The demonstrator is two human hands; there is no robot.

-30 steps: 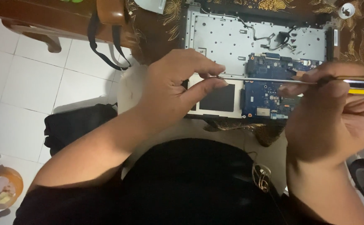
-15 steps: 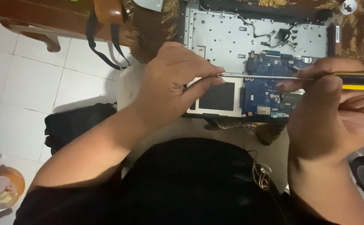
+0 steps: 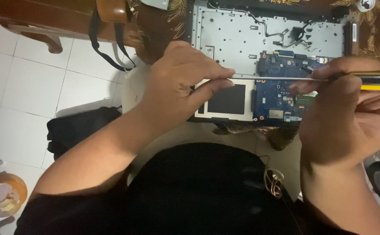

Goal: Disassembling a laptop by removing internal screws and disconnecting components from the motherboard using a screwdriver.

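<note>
Screwdriver [image 3: 311, 79]: both hands' fingers [image 3: 218, 72] pinched shut.

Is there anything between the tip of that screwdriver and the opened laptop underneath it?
Yes. The left hand pinches the tip of the screwdriver between thumb and fingers, so the fingers cover the tip. The right hand grips the yellow handle. The shaft lies level above the blue circuit board of the opened laptop.
</note>
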